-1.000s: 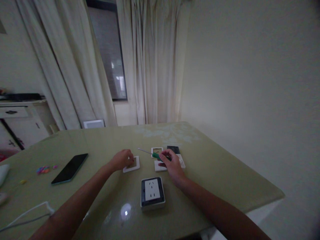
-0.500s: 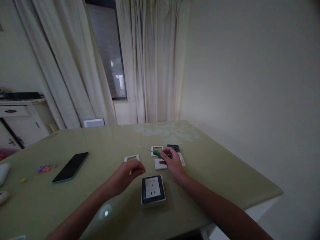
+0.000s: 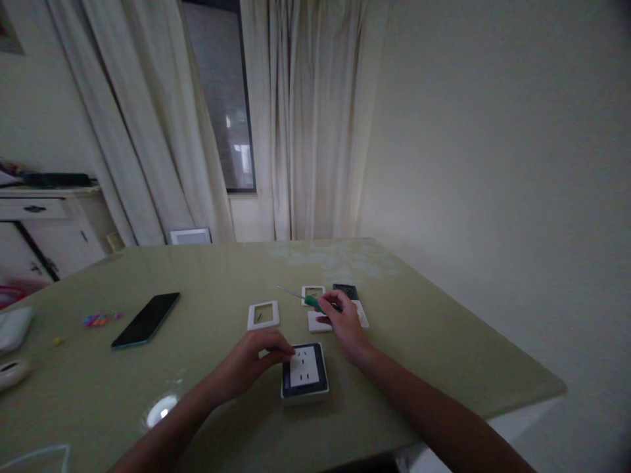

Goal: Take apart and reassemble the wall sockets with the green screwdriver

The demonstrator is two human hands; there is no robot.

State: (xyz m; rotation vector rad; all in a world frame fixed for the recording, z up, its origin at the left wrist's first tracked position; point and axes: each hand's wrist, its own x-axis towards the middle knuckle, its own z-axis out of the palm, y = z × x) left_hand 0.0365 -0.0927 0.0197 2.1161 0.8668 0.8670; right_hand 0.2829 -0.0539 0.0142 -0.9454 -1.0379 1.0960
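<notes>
A white wall socket [image 3: 304,369] with a dark surround sits in a white box-like base near the front of the table. At its upper left corner, my left hand [image 3: 263,351] reaches in with thumb and fingertips pinched together; anything between them is too small to make out. Beyond the socket and to its right, my right hand [image 3: 341,322] grips a screwdriver [image 3: 311,301] by its green handle. The metal shaft points left, raised above the table. Behind my left hand lies a white frame [image 3: 263,315] with a small dark piece visible in its opening.
Near my right hand are another white frame [image 3: 313,293], a white switch plate [image 3: 317,322] and a dark panel [image 3: 346,291]. Left on the table [image 3: 211,282] lie a phone [image 3: 146,320], small colourful pieces [image 3: 98,320] and a white case [image 3: 14,328]. A wall [image 3: 468,197] borders the right.
My left hand has moved right and down from the white frame to the socket's corner. My right hand keeps its hold on the screwdriver. The view has shifted slightly left.
</notes>
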